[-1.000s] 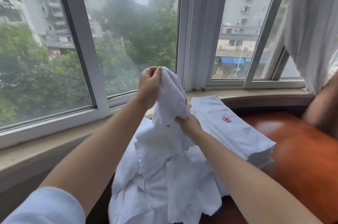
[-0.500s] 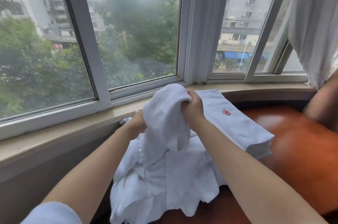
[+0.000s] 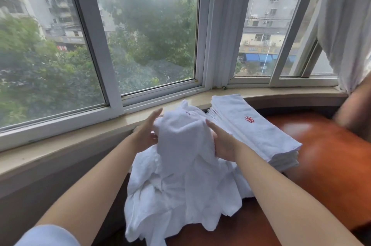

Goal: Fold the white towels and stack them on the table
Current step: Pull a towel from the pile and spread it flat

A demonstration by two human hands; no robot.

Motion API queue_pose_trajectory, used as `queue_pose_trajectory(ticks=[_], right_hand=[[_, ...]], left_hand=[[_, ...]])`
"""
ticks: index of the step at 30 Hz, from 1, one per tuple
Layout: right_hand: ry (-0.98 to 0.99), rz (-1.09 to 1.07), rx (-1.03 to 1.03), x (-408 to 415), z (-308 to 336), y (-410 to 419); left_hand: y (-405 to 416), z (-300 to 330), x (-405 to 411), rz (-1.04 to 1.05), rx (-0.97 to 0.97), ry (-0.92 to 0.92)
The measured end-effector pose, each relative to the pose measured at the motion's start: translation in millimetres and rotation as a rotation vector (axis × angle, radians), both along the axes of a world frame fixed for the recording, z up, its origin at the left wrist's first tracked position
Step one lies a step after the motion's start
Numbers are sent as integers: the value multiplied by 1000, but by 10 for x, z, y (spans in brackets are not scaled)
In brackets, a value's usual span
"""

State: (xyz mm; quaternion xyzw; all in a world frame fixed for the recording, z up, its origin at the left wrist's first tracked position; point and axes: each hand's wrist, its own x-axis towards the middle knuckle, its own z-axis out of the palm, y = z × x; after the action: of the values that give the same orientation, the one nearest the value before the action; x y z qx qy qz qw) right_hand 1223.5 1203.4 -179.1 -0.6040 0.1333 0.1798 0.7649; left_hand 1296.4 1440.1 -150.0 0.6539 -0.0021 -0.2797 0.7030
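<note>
Pale blue cloth of a sleeve (image 3: 47,235) shows at the lower left corner, at the near end of the left arm. Behind it a beige windowsill (image 3: 66,143) runs below the window frame (image 3: 96,48), with green trees and apartment blocks outside the glass. The left hand (image 3: 147,131) reaches forward with its fingers (image 3: 155,114) straight and spread, pressing flat against the left side of a bunched white towel (image 3: 180,135) held up between both hands. That towel rises from the top of a loose heap of unfolded white towels (image 3: 176,195), which lies on the reddish-brown worktop (image 3: 331,155) near the sill and spills toward the camera. The right hand (image 3: 222,143) presses the towel's right side, its fingers likewise extended rather than curled around the cloth. Just beside that hand, to the right, a neat stack of folded white towels (image 3: 259,131) sits on the worktop, its far end touching the sill; the top one bears a small red embroidered emblem (image 3: 249,119). At the far right a white curtain (image 3: 347,24) hangs, with a blurred brownish shape under it that I cannot identify.
</note>
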Motion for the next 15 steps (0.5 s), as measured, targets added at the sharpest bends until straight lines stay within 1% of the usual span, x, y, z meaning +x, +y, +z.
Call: queue_pose_trajectory(ticks=[1,2,3,4,5,6,9,10,12,15], right_hand=[[7,-142,145,43,-45,8],[9,-270,221,81,-89,36],[11,-347,176,114,-147,58],[42,-376,19,116,-197,106],[66,-372,-176,101,-231,166],[65,-338,-303,85,-252,222],[45,-168,-407,40,-166,375],[24,-132,-426,16,-82,431],[-117,-146,-387,3,63,528],[-428,-193,-297,23,345,681]], left_hand=[[23,-37,-32,-63,69,-46],[41,-80,-43,-84,152,-100],[58,-132,-53,-71,241,-145],[69,-172,-73,-51,326,-187],[84,-201,-90,-37,392,-227],[100,-234,-95,-42,430,-260],[168,-329,-98,-99,501,-301],[191,-346,-91,-125,549,-344],[228,-341,-90,-145,600,-471],[219,-282,-84,-106,555,-641]])
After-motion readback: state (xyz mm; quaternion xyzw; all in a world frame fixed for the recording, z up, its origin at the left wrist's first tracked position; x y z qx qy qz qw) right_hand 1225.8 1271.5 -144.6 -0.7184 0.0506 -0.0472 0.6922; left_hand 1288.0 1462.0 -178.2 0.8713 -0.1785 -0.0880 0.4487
